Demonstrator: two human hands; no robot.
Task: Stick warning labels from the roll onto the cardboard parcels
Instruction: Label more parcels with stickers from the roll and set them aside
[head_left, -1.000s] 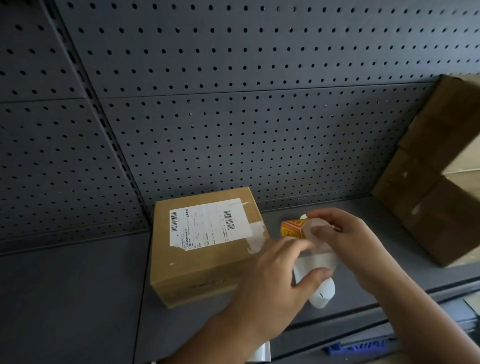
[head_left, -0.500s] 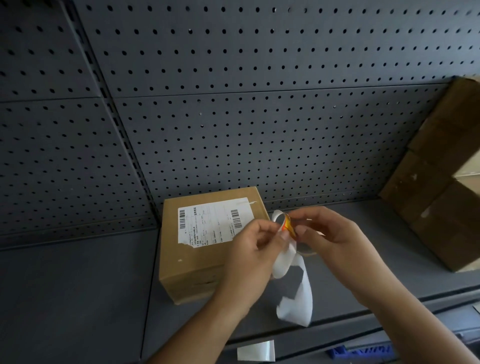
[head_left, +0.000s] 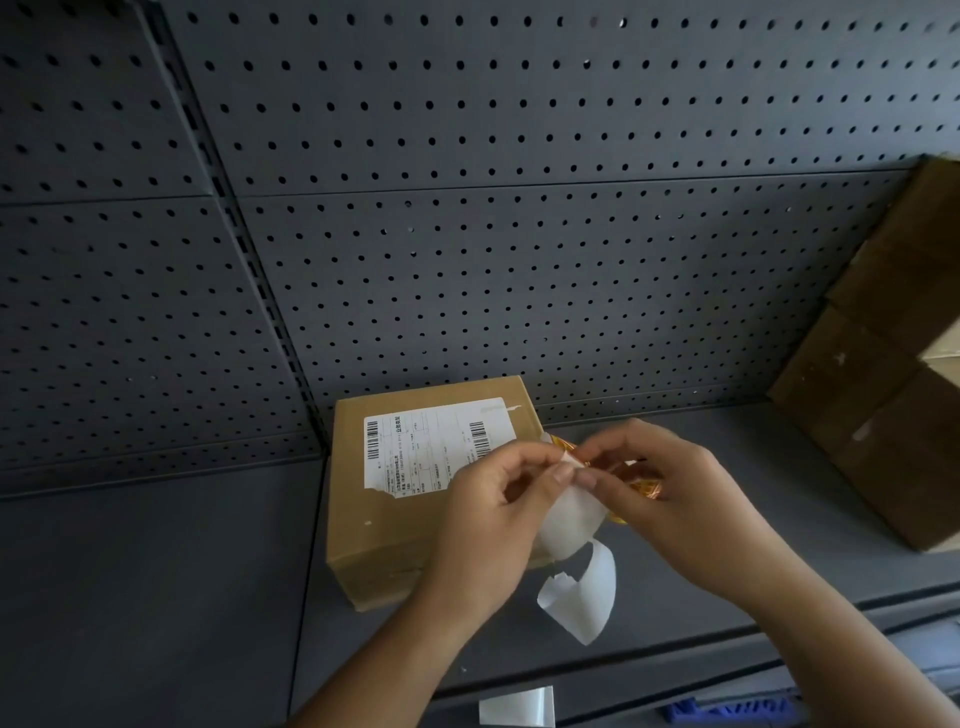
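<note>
A cardboard parcel (head_left: 410, 530) with a white shipping label lies on the grey shelf (head_left: 701, 519). Just right of it, both hands hold the orange label roll (head_left: 641, 480). My right hand (head_left: 670, 499) grips the roll, which is mostly hidden in its palm. My left hand (head_left: 498, 514) pinches the white backing strip (head_left: 576, 577) at the roll's edge, thumb and fingertips meeting those of the right hand. The loose backing hangs curled below the hands, over the parcel's right end.
A perforated dark back panel (head_left: 519, 286) rises behind the shelf. Stacked cardboard boxes (head_left: 883, 405) lean at the right. A white paper scrap (head_left: 519, 706) and a blue object (head_left: 722, 709) lie below the shelf's front edge.
The hands have drawn together and shifted left toward the parcel. The left hand moved from under the roll to pinching at its top edge; the backing strip hangs longer.
</note>
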